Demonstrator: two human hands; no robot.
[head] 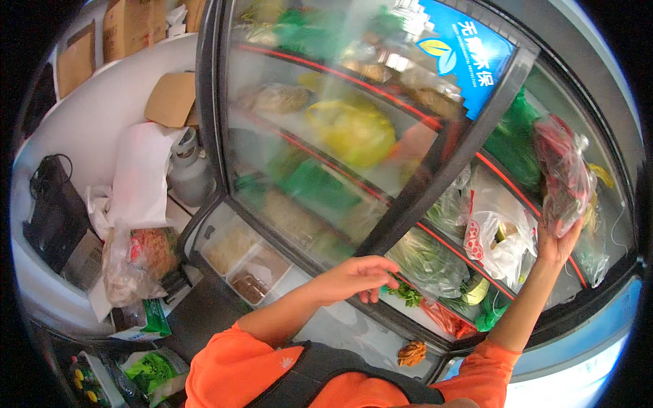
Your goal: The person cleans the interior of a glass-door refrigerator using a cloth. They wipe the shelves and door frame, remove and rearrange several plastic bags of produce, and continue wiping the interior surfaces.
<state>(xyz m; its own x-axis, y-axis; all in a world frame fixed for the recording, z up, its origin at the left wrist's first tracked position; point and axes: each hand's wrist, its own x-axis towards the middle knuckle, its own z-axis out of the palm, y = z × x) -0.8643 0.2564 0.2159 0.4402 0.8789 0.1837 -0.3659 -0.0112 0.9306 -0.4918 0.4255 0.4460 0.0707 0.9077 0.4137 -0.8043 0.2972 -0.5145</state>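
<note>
My right hand grips the lower end of a clear plastic bag with dark red contents, at the right side of an upright display refrigerator. What the bag holds cannot be told. Lower down, my left hand is empty, its fingers loosely spread by the bottom of the sliding glass door's frame. To the right of that frame the shelves are exposed. They hold a bag of long green vegetables, a white plastic bag with red print and a green bag.
Behind the misted glass lies a yellow bag. Food containers sit below the door, with a brown lump on the ledge. A gas cylinder, a bagged item and cardboard boxes stand at left.
</note>
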